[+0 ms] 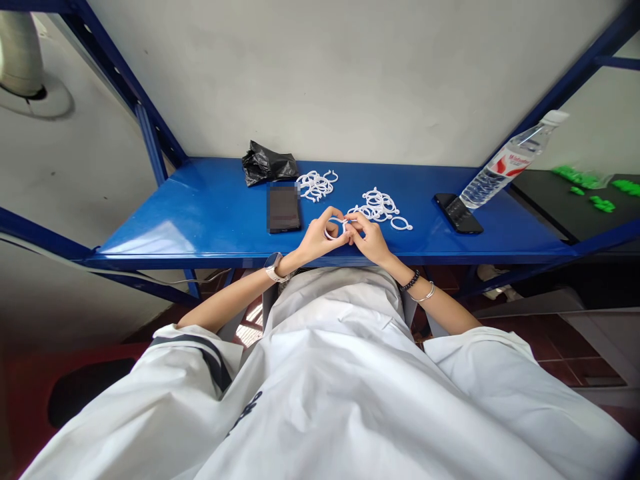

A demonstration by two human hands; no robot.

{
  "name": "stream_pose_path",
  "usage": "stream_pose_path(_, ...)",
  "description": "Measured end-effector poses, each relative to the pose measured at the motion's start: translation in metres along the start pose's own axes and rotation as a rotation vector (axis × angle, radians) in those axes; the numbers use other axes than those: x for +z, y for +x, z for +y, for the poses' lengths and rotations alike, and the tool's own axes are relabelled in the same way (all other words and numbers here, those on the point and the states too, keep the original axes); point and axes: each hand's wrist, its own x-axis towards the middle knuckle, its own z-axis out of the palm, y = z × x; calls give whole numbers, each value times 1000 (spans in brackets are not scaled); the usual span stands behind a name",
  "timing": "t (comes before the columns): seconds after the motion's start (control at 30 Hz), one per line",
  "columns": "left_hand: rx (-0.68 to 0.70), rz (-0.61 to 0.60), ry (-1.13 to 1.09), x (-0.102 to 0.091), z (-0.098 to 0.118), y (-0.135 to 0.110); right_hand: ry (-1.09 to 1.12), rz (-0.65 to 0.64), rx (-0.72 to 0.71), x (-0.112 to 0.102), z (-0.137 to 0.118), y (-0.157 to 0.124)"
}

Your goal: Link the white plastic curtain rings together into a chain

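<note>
Both my hands meet over the near edge of a blue metal shelf (200,220). My left hand (316,239) and my right hand (369,237) pinch the same white plastic ring (334,230) between their fingertips. Just beyond my right hand lies a heap of several white rings (379,205), with one single ring (401,224) lying at its right. A second heap of white rings (316,185) sits farther back, left of the first.
A dark phone (284,208) lies face up left of my hands. Behind it sits a crumpled black bag (266,165). At the right, a second phone (457,213) and a tilted water bottle (510,161). Green parts (593,188) lie on a dark surface far right.
</note>
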Motion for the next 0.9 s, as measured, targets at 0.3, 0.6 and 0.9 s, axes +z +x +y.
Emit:
stream_pose_path(0.3,-42,-81,-15,-3,4,0,47,43,14,1,2,0)
stream_pose_path(0.6,-75,-125,-6,-5,6,1,117,40,38,1,2,2)
stream_pose_path(0.9,-67,-132,-13,-5,6,1,171,39,68,1,3,3)
